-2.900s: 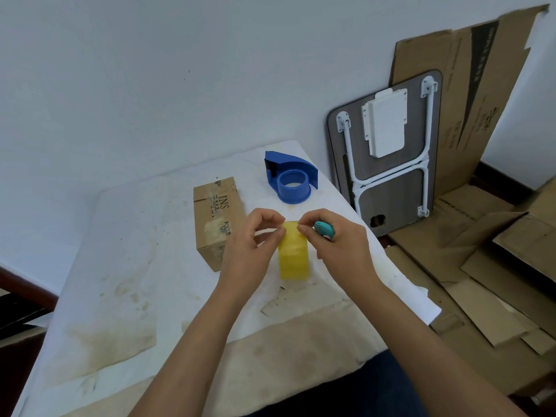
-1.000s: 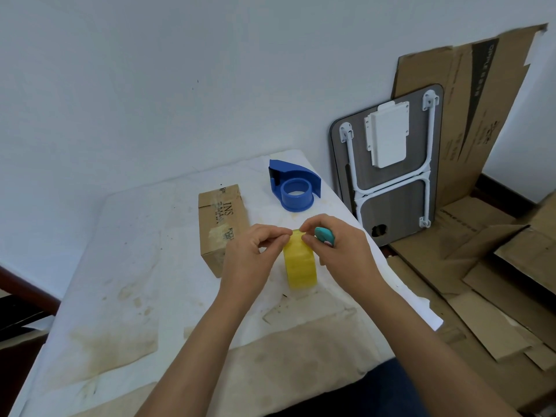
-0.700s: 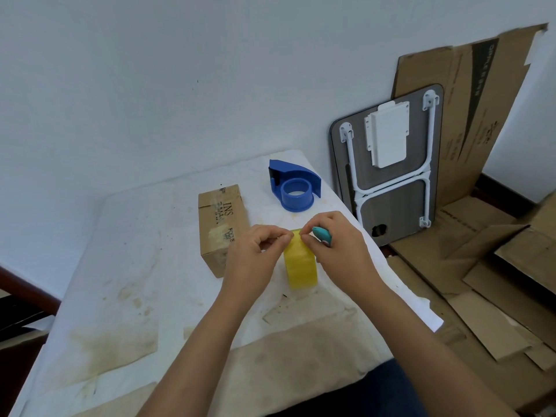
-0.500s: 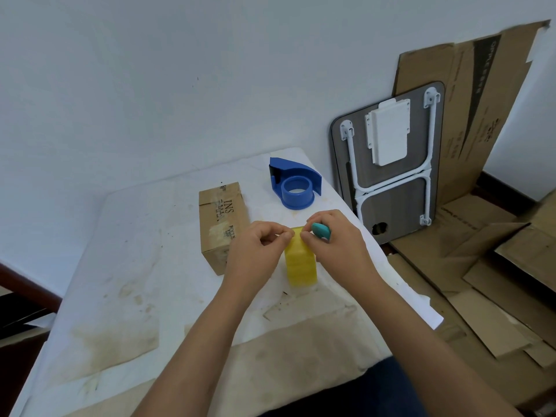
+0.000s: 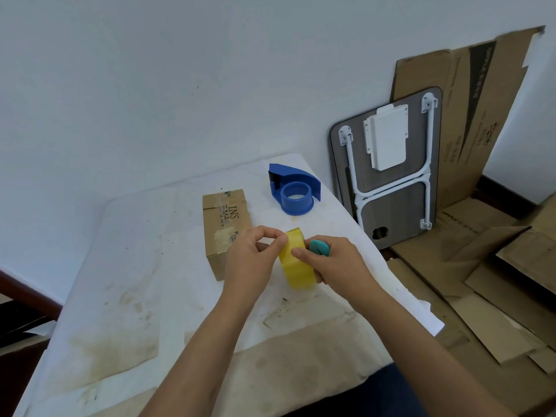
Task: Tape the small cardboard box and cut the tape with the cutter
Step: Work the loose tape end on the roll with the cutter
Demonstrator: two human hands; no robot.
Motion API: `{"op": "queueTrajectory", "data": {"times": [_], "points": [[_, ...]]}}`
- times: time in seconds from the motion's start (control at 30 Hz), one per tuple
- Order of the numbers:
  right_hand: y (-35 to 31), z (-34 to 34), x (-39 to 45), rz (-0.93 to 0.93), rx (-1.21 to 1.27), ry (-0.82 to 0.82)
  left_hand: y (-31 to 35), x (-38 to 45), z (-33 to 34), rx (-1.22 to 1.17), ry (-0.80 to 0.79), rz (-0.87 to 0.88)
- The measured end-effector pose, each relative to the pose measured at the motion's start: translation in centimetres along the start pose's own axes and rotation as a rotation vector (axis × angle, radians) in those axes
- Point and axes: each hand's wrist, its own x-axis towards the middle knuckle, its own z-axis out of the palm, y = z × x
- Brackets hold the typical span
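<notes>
A yellow roll of tape stands on edge near the middle of the table, between my two hands. My left hand pinches the top of the roll with thumb and forefinger. My right hand presses a finger on the roll's face and holds a small teal cutter against the palm. The small cardboard box lies just left of my left hand, printed side up, with old tape patches on it.
A blue tape dispenser sits behind the roll near the table's far right corner. The table has a stained white cover. A folded table leans on the wall at right, with flattened cardboard on the floor.
Both hands stay on the yellow roll; the fingers have shifted slightly on its top edge, and the right forefinger now lies lower on the roll's face. The view has moved a little.
</notes>
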Motion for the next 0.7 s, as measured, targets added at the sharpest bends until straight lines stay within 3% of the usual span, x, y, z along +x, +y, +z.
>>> {"op": "queueTrajectory", "data": {"times": [0.3, 0.53, 0.7], "points": [[-0.3, -1.8, 0.5, -0.135, -0.120, 0.008, 0.1, -0.1, 1.1, -0.309, -0.192, -0.102], [0.0, -1.9, 0.4, -0.174, -0.119, -0.034, 0.1, -0.1, 2.3, -0.469, -0.246, -0.150], [0.1, -2.2, 0.8, -0.168, -0.435, -0.002, -0.6, 0.1, 2.8, -0.496, -0.183, -0.164]]}}
